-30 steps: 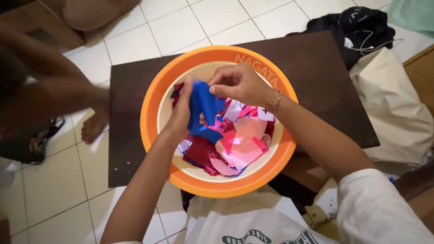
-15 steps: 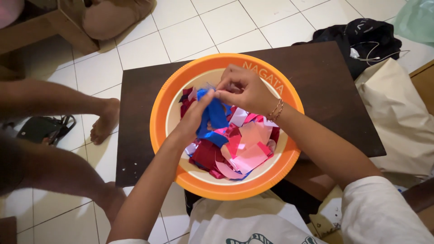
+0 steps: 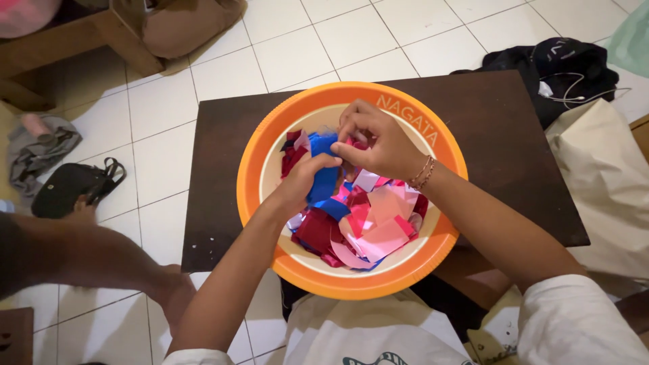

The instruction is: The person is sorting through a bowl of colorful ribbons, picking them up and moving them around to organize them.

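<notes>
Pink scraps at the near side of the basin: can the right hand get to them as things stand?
Probably yes. The right hand pinches the blue scrap just above the pink scraps, which lie uncovered on top of the pile in the orange basin.

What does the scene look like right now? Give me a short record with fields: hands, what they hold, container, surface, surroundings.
left hand: over the basin, fingers pinching the blue fabric piece
right hand: over the basin, fingertips gripping the top edge of the same blue piece
container: round orange basin holding a heap of red, pink and blue fabric scraps
surface: dark brown low table, basin resting on it
floor: white tiles, black bag at left, dark clothing at upper right
other person: a leg and foot at lower left
</notes>
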